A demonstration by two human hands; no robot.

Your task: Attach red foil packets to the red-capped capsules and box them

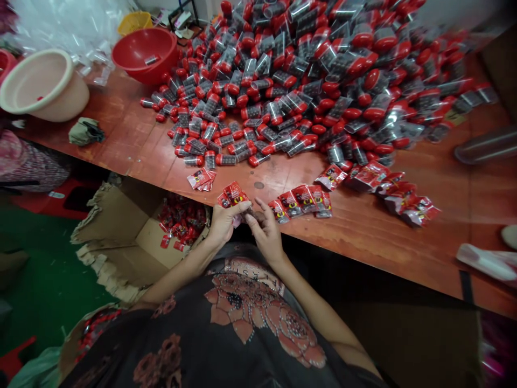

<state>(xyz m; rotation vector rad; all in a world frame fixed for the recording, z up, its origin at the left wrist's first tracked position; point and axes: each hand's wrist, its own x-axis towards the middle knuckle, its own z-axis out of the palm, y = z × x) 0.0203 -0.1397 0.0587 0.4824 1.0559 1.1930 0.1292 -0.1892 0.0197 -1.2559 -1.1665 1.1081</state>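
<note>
Handling step, centre frame: the left hand (224, 221) pinches red packets (232, 193) beside the tabletop (363, 240) — the right hand (266, 233) meets them, grip unclear; the next move likely needs a steady pinch.

I sit at a long reddish-brown wooden desk (383, 248) that slants from the upper left of the frame to the lower right, its boards scuffed, with thin seams between them and a dark strip (466, 285) at its right front edge. Beneath it, at lower right, I see deep shadow. To my left, a green floor (44, 253) shows pale flecks, and a red stool (60, 199) stands near the left edge. A pale grey wall (452, 13) shows at upper right. Soft light leaves a dull sheen on the wood.
</note>
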